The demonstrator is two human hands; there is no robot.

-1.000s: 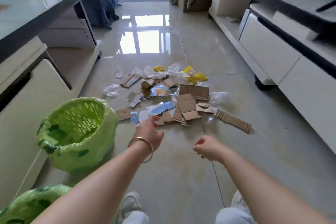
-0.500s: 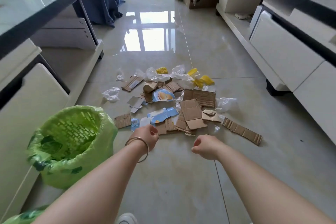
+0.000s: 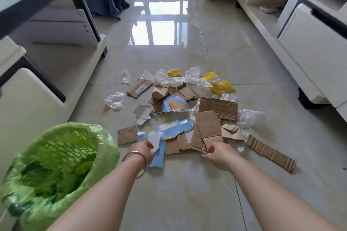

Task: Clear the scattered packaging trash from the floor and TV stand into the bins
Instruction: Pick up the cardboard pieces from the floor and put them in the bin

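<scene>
- The left hand [image 3: 143, 150] is at the near edge of the trash pile; its fingers are pinched on a torn blue-and-white carton piece [image 3: 157, 153], which lies against the floor; two thin bangles [image 3: 138, 163] circle that wrist
- The right hand [image 3: 217, 153] is loosely curled at the near edge of a flattened brown cardboard sheet [image 3: 207, 127]; the fingertips touch the cardboard's corner, but whether they have closed on it I cannot tell
- The pile is spread on the glossy tiled floor [image 3: 187, 193] between the two hands and the far side: a blue biscuit wrapper [image 3: 175, 106] mid-pile, yellow scraps [image 3: 223, 86] at the far right, crumpled clear plastic [image 3: 114, 100] on the left, and a long corrugated strip [image 3: 270, 153] on the near right
- A green bin [image 3: 56, 170], lined with a green bag, stands near left, just beside the left forearm
- A white TV stand [image 3: 309, 47] runs along the right
</scene>
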